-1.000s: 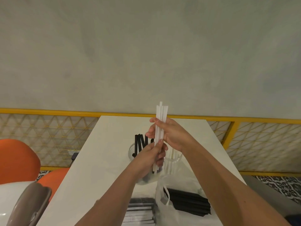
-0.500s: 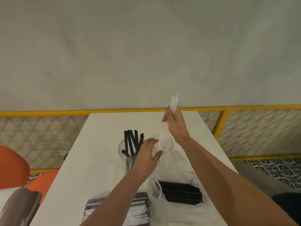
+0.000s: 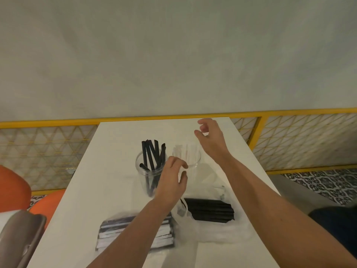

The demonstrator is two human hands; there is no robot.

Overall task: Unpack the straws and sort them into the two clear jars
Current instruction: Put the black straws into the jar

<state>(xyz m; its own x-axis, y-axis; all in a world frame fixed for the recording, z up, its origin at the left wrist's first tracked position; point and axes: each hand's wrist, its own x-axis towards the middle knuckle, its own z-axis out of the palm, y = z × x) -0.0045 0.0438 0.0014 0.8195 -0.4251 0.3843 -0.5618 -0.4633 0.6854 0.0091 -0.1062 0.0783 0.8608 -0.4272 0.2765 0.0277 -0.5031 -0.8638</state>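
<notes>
Tabletop (image 3: 108, 171): bare at frame left and at the far edge by the yellow rail (image 3: 58, 121). White straws (image 3: 186, 151) stand in the right jar (image 3: 193, 165), black straws (image 3: 152, 153) in the left jar (image 3: 143, 171), frame centre. Left hand (image 3: 172, 182) is at the right jar's rim, right hand (image 3: 210, 140) raised beyond it. Both grips loosely spread, empty.

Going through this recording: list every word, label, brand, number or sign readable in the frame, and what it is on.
No text can be read.
Wrapped straw pack: black and white bands only; any print is too blurred to read.
Plastic bag: small dark marks near its far edge, too small to read.
Jar of black straws, jar of white straws, table, yellow railing: no lettering shows.
</notes>
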